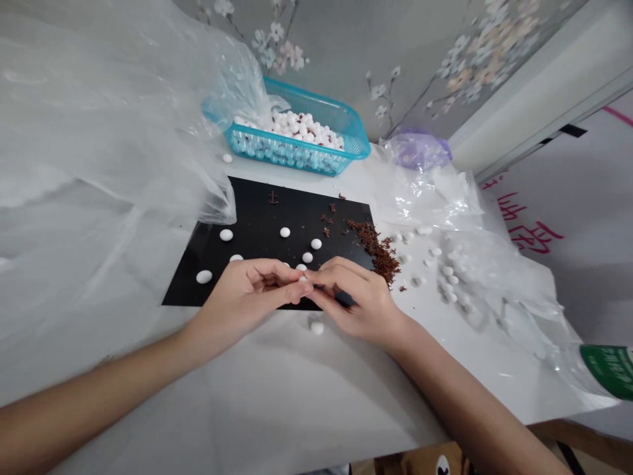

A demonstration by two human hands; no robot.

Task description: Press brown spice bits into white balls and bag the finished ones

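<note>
My left hand (250,285) pinches a small white ball (303,279) between thumb and forefinger, just above the near edge of a black mat (257,214). My right hand (360,298) meets it from the other side, its thumb and fingertips pressed together at the ball. Whatever lies between those right fingertips is too small and covered to make out. Several loose white balls, one at the left (204,277), are scattered over the mat. A heap of small reddish-brown pieces (380,254) spreads across the mat's right edge.
A blue plastic basket (353,148) of white balls stands at the back. Large clear plastic bags (99,119) fill the left. On the right are another clear bag (499,270) with loose white balls beside it, a purple packet (428,150) and a green-labelled bottle (606,369).
</note>
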